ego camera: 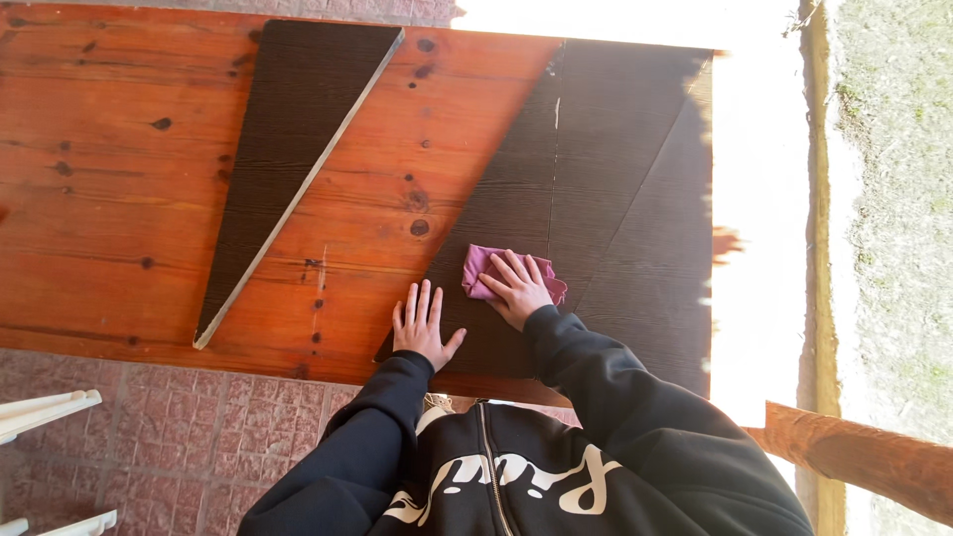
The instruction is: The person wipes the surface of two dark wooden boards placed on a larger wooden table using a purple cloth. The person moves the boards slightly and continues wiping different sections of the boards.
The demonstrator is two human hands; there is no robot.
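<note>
Right hand (518, 288) presses flat on the pink cloth (479, 270), spread on the dark board (596, 199) at five o'clock of the surface (119, 199). Left hand (422, 326) lies flat, empty, bracing the board's edge. Cloth looks soft, light; bunch it anywhere.

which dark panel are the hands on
The wide right panel: right hand presses a pink cloth on it, left hand at its edge. The narrow left panel lies untouched.

Knotty reddish-brown wooden table (119, 199) carries two dark wood-grain panels: a narrow triangular panel (288, 129) lying left of the table's middle, well apart from a larger dark panel (615, 208) covering its right part up to the sunlit edge.
</note>
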